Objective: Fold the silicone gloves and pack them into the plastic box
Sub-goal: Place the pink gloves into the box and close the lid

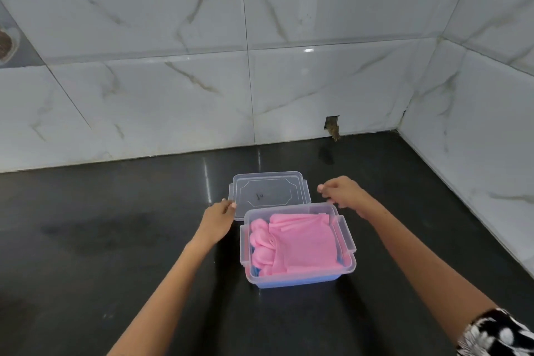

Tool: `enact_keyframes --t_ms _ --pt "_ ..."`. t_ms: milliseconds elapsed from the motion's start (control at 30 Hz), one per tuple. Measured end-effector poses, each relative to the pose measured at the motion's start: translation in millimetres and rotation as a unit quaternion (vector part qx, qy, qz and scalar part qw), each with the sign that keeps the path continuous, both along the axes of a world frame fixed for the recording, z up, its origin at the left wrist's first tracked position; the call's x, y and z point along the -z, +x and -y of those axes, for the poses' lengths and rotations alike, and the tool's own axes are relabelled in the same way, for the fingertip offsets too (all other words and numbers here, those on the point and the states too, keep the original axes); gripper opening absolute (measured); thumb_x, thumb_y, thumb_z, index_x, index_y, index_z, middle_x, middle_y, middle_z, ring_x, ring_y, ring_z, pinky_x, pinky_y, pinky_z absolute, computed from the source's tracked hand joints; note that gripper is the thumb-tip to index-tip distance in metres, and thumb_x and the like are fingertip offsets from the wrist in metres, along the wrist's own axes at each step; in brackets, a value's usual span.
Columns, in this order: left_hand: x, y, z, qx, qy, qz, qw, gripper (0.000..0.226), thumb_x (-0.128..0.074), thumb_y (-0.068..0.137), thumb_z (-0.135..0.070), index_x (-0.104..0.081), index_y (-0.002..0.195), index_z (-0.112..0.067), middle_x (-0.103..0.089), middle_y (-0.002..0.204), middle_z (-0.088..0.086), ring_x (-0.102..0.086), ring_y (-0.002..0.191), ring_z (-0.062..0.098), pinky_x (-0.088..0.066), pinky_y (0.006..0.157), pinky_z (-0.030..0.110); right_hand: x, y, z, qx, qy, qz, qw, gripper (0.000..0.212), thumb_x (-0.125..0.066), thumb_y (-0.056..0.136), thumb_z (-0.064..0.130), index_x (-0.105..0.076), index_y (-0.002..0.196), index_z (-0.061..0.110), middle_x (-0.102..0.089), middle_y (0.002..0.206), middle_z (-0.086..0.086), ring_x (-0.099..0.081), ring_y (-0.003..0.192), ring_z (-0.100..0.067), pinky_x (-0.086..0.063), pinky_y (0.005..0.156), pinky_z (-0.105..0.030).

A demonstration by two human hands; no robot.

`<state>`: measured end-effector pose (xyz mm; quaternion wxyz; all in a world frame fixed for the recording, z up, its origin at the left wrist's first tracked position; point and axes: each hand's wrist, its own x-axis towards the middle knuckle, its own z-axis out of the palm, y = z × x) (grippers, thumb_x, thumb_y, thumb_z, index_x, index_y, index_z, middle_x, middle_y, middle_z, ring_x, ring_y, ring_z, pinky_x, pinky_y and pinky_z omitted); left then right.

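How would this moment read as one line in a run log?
pink silicone gloves folded in clear plastic box | clear lid off | both hands reaching for lid

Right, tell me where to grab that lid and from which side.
Take the lid by its two short ends, one hand per side. It lies flat on the counter behind the box, with latch tabs jutting out at both ends.

One box, one lid, two hands.
Box (300, 274) holds one pink glove (297, 243) over something blue (255, 270); lid (268, 192) behind; left hand (218, 215), right hand (345, 192).
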<state>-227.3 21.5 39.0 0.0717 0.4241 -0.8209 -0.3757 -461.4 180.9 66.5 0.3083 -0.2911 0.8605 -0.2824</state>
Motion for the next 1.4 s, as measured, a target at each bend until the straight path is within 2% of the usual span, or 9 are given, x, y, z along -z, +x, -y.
enact_keyframes --t_ms 100,200,333,533,667,800,967,1233,1400 --pt "17.4 -8.3 4.1 -0.068 0.051 -0.038 0.996 0.032 -0.038 0.1 -0.018 -0.06 0.109 0.003 -0.064 0.106 0.014 -0.055 0.095 0.025 -0.036 0.077 0.028 15.9 -4.6 16.3 0.016 0.034 0.057 0.998 0.04 -0.048 0.096 0.029 -0.061 0.11 -0.006 -0.063 0.115 -0.023 -0.062 0.105 -0.032 -0.049 0.079 -0.035" --pt "20.9 -18.3 4.3 -0.133 0.088 -0.091 0.983 0.029 -0.036 0.1 -0.017 -0.047 0.078 -0.002 -0.054 0.083 0.009 -0.047 0.081 0.023 -0.034 0.07 0.033 22.7 -8.2 28.5 0.027 0.022 0.068 0.997 0.031 -0.046 0.092 0.005 -0.054 0.111 -0.018 -0.057 0.118 -0.034 -0.058 0.11 -0.042 -0.048 0.095 -0.051" --pt "18.7 -26.0 2.8 -0.167 0.089 -0.123 0.974 0.036 -0.035 0.099 -0.013 -0.033 0.064 -0.013 -0.042 0.069 0.004 -0.039 0.073 0.021 -0.03 0.064 0.033 29.7 -5.9 34.3 0.024 0.019 0.045 0.999 0.024 -0.048 0.089 -0.004 -0.066 0.104 -0.008 -0.067 0.107 -0.025 -0.065 0.1 -0.034 -0.053 0.092 -0.045" --pt "-5.4 -18.1 3.5 -0.154 0.051 -0.15 0.975 0.028 -0.038 0.091 0.0 -0.064 0.085 0.006 -0.06 0.08 0.013 -0.049 0.075 0.022 -0.035 0.059 0.03 16.5 5.7 23.1 0.041 -0.083 -0.048 0.995 0.024 -0.061 0.082 -0.007 -0.067 0.104 -0.003 -0.069 0.097 -0.02 -0.067 0.09 -0.026 -0.055 0.083 -0.032" --pt "-39.4 -4.4 -8.7 -0.144 0.004 -0.202 0.969 0.035 -0.039 0.09 0.001 -0.067 0.111 0.0 -0.067 0.106 0.01 -0.059 0.096 0.019 -0.043 0.082 0.027 -11.1 23.9 2.2 0.074 -0.21 -0.116 0.968 0.026 -0.071 0.077 0.0 -0.066 0.103 0.001 -0.069 0.092 -0.013 -0.066 0.08 -0.017 -0.05 0.068 -0.014" --pt "-75.9 12.3 -31.5 -0.137 0.005 -0.32 0.937 0.029 -0.049 0.089 -0.001 -0.067 0.109 -0.011 -0.068 0.102 0.001 -0.06 0.093 0.01 -0.044 0.083 0.023 -47.1 40.5 -25.2 0.09 -0.316 -0.193 0.925 0.019 -0.074 0.077 0.011 -0.069 0.094 0.007 -0.068 0.084 -0.004 -0.06 0.07 -0.003 -0.047 0.063 -0.004" --pt "-97.5 29.9 -61.6 -0.097 0.052 -0.415 0.903 0.038 -0.064 0.084 -0.003 -0.067 0.096 -0.039 -0.07 0.092 -0.023 -0.064 0.091 -0.007 -0.05 0.079 0.014 -77.1 54.1 -61.7 0.133 -0.376 -0.117 0.909 0.02 -0.074 0.079 0.026 -0.069 0.091 0.011 -0.068 0.083 -0.001 -0.065 0.074 -0.009 -0.054 0.066 -0.018" --pt "-49.2 34.6 -82.4 -0.13 0.13 -0.28 0.942 0.04 -0.068 0.071 0.013 -0.069 0.107 -0.004 -0.073 0.092 0.004 -0.065 0.075 0.004 -0.051 0.051 0.01 -36.1 63.5 -77.6 0.168 -0.232 -0.083 0.954 0.015 -0.07 0.082 0.019 -0.075 0.087 0.006 -0.072 0.082 -0.011 -0.069 0.076 -0.03 -0.059 0.072 -0.045" --pt "-22.8 32.9 -88.1 -0.167 0.126 -0.235 0.949 0.033 -0.073 0.072 0.006 -0.07 0.104 -0.004 -0.067 0.081 -0.007 -0.061 0.07 0.001 -0.044 0.046 0.007 0.4 69.0 -71.5 0.182 -0.155 -0.091 0.967 0.021 -0.066 0.085 0.018 -0.073 0.069 0.005 -0.071 0.072 -0.014 -0.068 0.068 -0.03 -0.057 0.064 -0.038"
